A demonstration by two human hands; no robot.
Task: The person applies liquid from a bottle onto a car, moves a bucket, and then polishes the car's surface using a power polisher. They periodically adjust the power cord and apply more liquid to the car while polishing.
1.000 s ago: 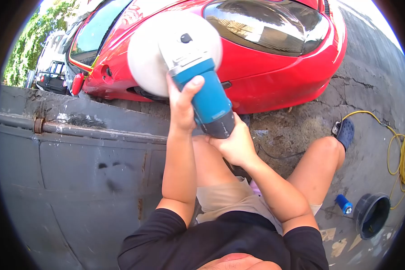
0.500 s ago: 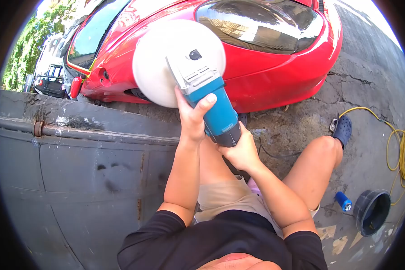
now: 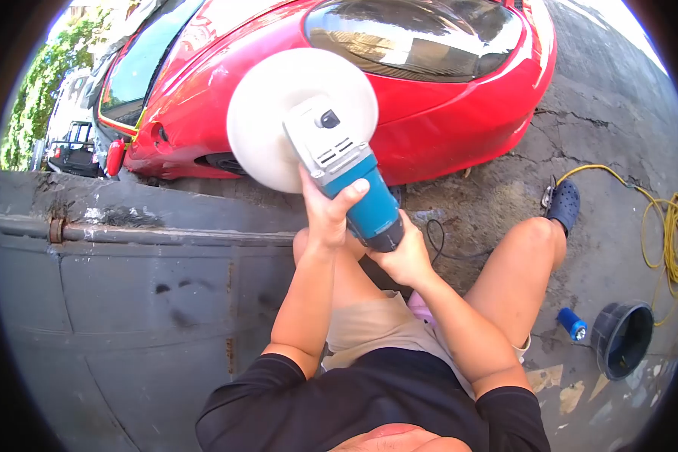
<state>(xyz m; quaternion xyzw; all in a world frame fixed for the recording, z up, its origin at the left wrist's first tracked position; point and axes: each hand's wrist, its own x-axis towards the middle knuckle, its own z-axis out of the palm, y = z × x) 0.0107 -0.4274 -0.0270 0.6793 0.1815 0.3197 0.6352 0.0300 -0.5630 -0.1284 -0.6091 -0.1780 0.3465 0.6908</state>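
A teal and silver power polisher (image 3: pixel 371 203) with a wide white round pad (image 3: pixel 267 113) is held up in front of a red car (image 3: pixel 444 124). My left hand (image 3: pixel 330 207) grips the teal body near the silver head, its thumb across the top. Around the black rear end of the tool, my right hand (image 3: pixel 405 252) is wrapped. The pad overlaps the car's front side in view, below the headlight (image 3: pixel 422 38); whether it touches the paint I cannot tell.
A grey metal wall or gate (image 3: pixel 143 294) fills the left side. On the right are a coiled yellow cable (image 3: pixel 674 241), a black bucket (image 3: pixel 623 339) and a blue bottle or can (image 3: pixel 572 324). A dark cord (image 3: pixel 459 257) lies between my legs.
The polisher and pad have shifted slightly down in view, still in both my hands. The car has slid left in the view, and my right knee appears further left and higher.
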